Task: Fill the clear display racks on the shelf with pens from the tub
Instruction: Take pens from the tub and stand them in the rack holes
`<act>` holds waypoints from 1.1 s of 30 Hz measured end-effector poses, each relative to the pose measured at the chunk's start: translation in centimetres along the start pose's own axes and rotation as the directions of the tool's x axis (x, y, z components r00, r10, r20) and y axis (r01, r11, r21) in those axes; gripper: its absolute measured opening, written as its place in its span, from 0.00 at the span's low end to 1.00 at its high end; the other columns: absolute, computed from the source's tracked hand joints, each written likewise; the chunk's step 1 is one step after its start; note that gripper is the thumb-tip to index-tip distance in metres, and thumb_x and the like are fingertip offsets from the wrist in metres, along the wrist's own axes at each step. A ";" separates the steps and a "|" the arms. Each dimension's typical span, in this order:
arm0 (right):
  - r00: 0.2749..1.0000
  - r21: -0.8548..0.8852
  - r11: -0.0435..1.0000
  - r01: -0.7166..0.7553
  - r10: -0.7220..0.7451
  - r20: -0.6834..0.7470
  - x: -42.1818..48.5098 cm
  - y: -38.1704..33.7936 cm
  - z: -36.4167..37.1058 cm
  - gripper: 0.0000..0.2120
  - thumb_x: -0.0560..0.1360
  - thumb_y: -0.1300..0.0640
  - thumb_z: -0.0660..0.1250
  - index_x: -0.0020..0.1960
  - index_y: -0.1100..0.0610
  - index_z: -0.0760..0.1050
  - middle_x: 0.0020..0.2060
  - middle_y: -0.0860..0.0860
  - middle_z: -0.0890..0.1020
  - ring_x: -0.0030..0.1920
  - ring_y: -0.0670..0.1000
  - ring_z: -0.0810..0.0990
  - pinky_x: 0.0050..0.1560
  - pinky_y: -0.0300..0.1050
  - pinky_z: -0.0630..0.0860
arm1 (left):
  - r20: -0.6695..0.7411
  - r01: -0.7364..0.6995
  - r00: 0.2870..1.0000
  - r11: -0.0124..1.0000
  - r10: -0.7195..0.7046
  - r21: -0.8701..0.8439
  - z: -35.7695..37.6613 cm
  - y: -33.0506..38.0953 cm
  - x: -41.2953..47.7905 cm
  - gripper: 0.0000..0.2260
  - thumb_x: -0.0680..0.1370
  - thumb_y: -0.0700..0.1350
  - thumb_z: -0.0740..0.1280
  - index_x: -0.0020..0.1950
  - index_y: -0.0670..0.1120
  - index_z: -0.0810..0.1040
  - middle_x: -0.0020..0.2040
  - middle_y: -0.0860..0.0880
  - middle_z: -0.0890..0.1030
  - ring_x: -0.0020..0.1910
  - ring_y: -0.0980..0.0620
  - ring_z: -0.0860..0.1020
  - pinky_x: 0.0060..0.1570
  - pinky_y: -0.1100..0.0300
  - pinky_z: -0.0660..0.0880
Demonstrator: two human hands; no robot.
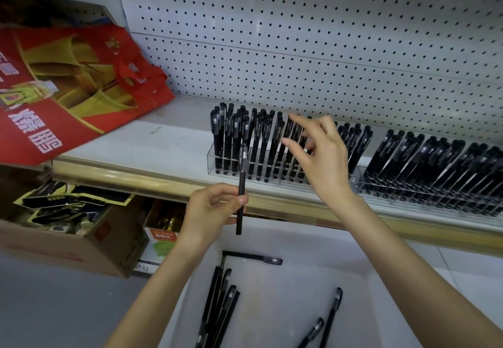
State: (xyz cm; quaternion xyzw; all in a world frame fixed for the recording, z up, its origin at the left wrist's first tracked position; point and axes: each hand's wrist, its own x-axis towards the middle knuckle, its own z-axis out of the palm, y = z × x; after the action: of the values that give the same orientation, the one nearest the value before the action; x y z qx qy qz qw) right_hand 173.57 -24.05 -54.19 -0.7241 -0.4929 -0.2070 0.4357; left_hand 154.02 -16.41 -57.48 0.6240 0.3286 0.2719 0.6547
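Below the shelf's (163, 141) front edge, the white tub (353, 279) holds loose pens (217, 301). The left hand (209, 209) pinches one pen (241, 184) upright; the right hand (321, 154), fingers loosely spread and empty, hovers before the left clear rack (215, 168).

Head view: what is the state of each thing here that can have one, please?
Left hand: holds one pen upright.
Right hand: open, at the left rack, holds nothing.
Left rack: holds standing pens.
Right rack: packed with leaning pens.
Tub: several loose pens lie flat in it.
Cardboard box: open.
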 end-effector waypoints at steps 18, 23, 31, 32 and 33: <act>0.862 0.602 0.622 -0.500 0.291 0.415 -2.8 -3.6 -2.4 0.16 0.71 0.67 0.72 0.54 0.52 0.74 0.40 0.49 0.78 0.39 0.48 0.81 0.41 0.44 0.81 | 0.063 -0.141 0.989 0.988 0.137 0.066 3.9 -0.1 0.2 0.05 0.70 0.38 0.75 0.39 0.47 0.81 0.35 0.48 0.82 0.36 0.55 0.79 0.35 0.65 0.75; 0.879 0.562 0.690 -0.456 0.252 0.404 -2.2 -3.5 -2.6 0.19 0.70 0.67 0.73 0.55 0.51 0.73 0.45 0.59 0.79 0.42 0.54 0.82 0.45 0.54 0.82 | 0.081 -0.158 0.985 0.984 0.152 0.085 4.1 0.2 0.8 0.03 0.70 0.41 0.75 0.41 0.47 0.82 0.38 0.47 0.83 0.39 0.51 0.80 0.41 0.57 0.78; 0.911 0.569 0.757 -0.321 0.412 -0.034 1.3 -1.5 -4.1 0.18 0.69 0.65 0.74 0.49 0.51 0.69 0.42 0.51 0.80 0.41 0.45 0.81 0.47 0.39 0.79 | 0.299 -0.515 0.712 0.183 0.636 0.838 2.4 -1.5 2.4 0.15 0.76 0.52 0.63 0.56 0.46 0.81 0.42 0.51 0.80 0.37 0.54 0.80 0.25 0.63 0.73; 0.919 0.532 0.793 -0.296 0.389 -0.069 1.3 -1.5 -4.0 0.18 0.70 0.64 0.75 0.49 0.49 0.69 0.41 0.49 0.79 0.41 0.42 0.81 0.46 0.36 0.78 | 0.315 -0.507 0.714 0.151 0.625 0.849 2.4 -1.8 2.7 0.16 0.76 0.52 0.63 0.59 0.45 0.80 0.41 0.51 0.79 0.34 0.54 0.79 0.23 0.66 0.70; 0.926 0.501 0.821 -0.273 0.365 -0.094 1.3 -1.5 -3.8 0.19 0.70 0.63 0.75 0.49 0.48 0.69 0.41 0.47 0.79 0.41 0.40 0.80 0.45 0.34 0.77 | 0.317 -0.501 0.723 0.150 0.614 0.852 2.4 -2.1 2.9 0.18 0.76 0.52 0.63 0.61 0.45 0.78 0.39 0.51 0.78 0.32 0.55 0.77 0.22 0.67 0.67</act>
State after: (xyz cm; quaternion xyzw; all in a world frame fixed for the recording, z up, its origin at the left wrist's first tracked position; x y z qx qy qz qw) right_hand 173.28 -26.29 -50.58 -0.6436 -0.3570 -0.0691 0.6734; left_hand 157.66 -15.87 -59.87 0.9309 0.1993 0.3031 0.0422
